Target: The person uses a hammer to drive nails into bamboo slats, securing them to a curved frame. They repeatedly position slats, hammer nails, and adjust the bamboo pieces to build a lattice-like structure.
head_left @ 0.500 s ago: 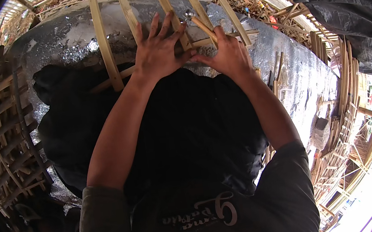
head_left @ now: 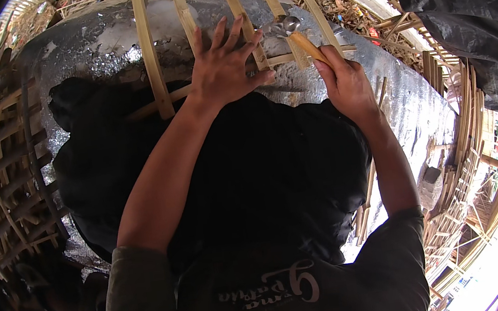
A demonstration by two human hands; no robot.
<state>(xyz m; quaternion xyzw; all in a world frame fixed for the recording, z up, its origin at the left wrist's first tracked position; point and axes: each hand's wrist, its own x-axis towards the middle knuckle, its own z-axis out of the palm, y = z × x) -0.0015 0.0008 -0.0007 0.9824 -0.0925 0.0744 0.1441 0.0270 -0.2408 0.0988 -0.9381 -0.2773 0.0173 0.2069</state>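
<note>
I see the small hammer (head_left: pixel 299 37), wooden handle and metal head, raised over the bamboo slats (head_left: pixel 149 55) that cross the silvery foil sheet (head_left: pixel 90 50). My right hand (head_left: pixel 346 83) wraps its fingers tight around the handle. My left hand (head_left: pixel 222 68) lies flat, fingers spread wide on a slat, gripping nothing.

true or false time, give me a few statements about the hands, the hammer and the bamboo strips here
1. The left hand lies spread flat on the bamboo strips. True.
2. The right hand is empty. False: it grips the wooden handle of a hammer.
3. The hammer's metal head is near the left fingertips. True.
4. The strips lie over a red cloth. False: the sheet under them is shiny silver.
5. Both hands wear gloves. False: both are bare.
</note>
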